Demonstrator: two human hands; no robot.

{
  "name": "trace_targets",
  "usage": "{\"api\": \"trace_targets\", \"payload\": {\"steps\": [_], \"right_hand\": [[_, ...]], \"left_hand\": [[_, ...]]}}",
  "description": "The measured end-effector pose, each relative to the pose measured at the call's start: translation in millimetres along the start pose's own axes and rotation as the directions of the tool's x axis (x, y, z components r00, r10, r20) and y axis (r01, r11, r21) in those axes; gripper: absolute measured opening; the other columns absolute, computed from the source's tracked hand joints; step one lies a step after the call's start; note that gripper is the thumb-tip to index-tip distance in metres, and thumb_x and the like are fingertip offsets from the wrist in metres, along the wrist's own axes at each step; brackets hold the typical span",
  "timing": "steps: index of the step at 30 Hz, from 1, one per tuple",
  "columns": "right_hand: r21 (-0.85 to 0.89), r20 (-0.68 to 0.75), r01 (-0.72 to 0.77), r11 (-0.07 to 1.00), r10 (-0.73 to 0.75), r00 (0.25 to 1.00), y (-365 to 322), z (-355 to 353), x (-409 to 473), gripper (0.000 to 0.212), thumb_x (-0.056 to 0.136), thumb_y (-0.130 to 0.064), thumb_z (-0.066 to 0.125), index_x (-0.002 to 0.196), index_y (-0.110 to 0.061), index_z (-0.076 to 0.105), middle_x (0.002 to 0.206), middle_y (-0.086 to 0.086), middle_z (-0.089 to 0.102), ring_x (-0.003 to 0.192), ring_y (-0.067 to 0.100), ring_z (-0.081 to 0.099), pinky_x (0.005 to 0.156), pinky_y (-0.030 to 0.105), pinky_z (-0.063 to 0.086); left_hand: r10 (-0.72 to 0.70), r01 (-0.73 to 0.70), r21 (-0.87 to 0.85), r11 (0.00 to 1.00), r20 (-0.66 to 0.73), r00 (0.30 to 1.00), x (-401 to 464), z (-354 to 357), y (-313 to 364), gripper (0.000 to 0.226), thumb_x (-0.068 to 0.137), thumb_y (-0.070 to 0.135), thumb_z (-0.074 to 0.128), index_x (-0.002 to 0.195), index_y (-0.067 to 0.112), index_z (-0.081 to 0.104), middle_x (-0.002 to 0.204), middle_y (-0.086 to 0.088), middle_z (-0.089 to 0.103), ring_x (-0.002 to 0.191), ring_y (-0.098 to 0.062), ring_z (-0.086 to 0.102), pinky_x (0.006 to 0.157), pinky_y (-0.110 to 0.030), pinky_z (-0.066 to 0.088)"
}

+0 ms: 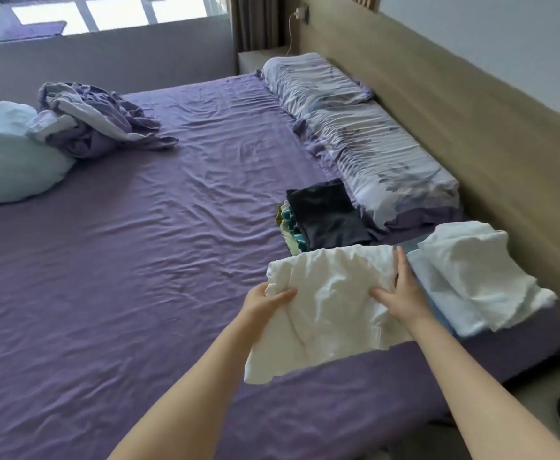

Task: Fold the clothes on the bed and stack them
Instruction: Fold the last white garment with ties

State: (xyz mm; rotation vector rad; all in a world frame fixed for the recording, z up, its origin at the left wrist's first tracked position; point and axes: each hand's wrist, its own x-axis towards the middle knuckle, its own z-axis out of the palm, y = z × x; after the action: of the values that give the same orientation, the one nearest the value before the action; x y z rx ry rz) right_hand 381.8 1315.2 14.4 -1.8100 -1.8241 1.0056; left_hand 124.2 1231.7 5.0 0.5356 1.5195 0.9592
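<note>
Head view, left to right: a pale pillow (6, 154) and crumpled purple bedding (96, 121) lay on the bed (139, 260). Nearer, the left hand (265, 302) pinched the white garment (325, 303) by its left edge while the right hand (398, 290) gripped its right edge. Beyond sat a dark folded stack (325, 217); a white folded pile (471, 277) rested just right.

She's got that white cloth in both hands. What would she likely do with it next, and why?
Probably carry it a little to her right and lay it on the pale stack. The white garment already looks folded, the left hand and right hand grip its two sides, and that stack of white and light blue pieces lies right beside it. The dark stack holds darker, colourful items.
</note>
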Motion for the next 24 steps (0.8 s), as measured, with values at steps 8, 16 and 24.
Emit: {"api": "trace_targets", "payload": {"steps": [8, 16, 24], "right_hand": [[0.014, -0.043, 0.027, 1.000, -0.026, 0.999, 70.1, -128.2, 54.7, 0.101, 0.082, -0.018, 0.072, 0.152, -0.020, 0.000, 0.150, 0.006, 0.035, 0.129, 0.027, 0.044, 0.093, 0.029, 0.036], [-0.135, -0.005, -0.050, 0.990, 0.050, 0.999, 165.3, -241.8, 126.7, 0.103, 0.081, -0.016, 0.072, 0.152, -0.016, -0.002, 0.149, 0.012, 0.037, 0.129, 0.028, 0.045, 0.093, 0.030, 0.037], [-0.200, 0.105, -0.101, 0.975, 0.124, 0.987, 229.8, -279.0, 179.1, 0.103, 0.081, -0.017, 0.073, 0.152, -0.017, -0.003, 0.149, 0.008, 0.038, 0.129, 0.027, 0.045, 0.098, 0.032, 0.037]], "left_hand": [[0.049, -0.049, 0.010, 0.999, -0.041, 0.998, 24.3, 154.1, 40.0, 0.027, 0.076, 0.021, 0.080, 0.096, 0.010, 0.068, 0.092, -0.011, 0.073, 0.083, -0.029, 0.070, 0.078, -0.043, 0.058], [0.004, -0.003, 0.062, 0.998, -0.023, 1.000, 61.2, 312.4, 45.5, 0.026, 0.077, 0.025, 0.079, 0.095, 0.011, 0.068, 0.090, -0.008, 0.072, 0.080, -0.024, 0.069, 0.075, -0.038, 0.057], [-0.055, 0.063, 0.182, 0.981, -0.049, 0.997, 101.7, 397.7, 35.3, 0.018, 0.080, 0.027, 0.076, 0.091, 0.016, 0.068, 0.094, -0.007, 0.071, 0.089, -0.027, 0.068, 0.088, -0.047, 0.054]]}}
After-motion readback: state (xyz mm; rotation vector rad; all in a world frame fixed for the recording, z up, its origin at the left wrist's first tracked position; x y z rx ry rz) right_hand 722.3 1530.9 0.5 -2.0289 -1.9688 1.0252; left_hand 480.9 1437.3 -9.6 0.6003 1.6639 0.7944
